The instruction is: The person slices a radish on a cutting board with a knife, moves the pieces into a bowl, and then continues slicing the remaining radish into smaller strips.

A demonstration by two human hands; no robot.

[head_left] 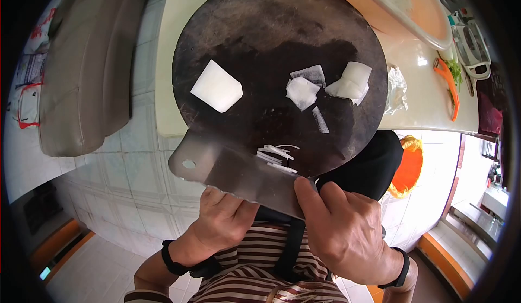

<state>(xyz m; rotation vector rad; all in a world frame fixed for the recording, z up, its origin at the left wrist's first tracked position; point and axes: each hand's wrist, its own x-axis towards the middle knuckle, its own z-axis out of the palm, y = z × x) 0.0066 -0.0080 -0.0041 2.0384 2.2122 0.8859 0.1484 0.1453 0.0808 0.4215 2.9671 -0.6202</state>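
Your right hand (347, 230) grips the handle end of the cleaver (239, 174), fingers curled around it and the thumb laid along the blade's near edge. The handle itself is hidden inside the fist. Your left hand (222, 221) is closed below the blade, with its knuckles against the flat steel near the middle of the blade. Whether this hand pinches anything cannot be determined from this view.

The cleaver lies nearly flat, tilted slightly, over the near edge of the round dark chopping board (260, 32). The hanging hole at its far corner points to your left. Several thin white strips (277, 155) rest on the blade's upper face, close to your right thumb.

On the board, locate the following white pieces:
- one large block (216, 86) on the left half;
- two thin slices (304, 88) near the centre, touching each other;
- one narrow sliver (320, 119) just below them;
- a stack of chunks (351, 81) near the right edge.

The board sits on a pale table (423, 97). An orange peeler (448, 83) lies at the table's right side, well apart from the board, with a crumpled clear wrapper (397, 88) between them. An orange basin (391, 4) stands at the far right corner.
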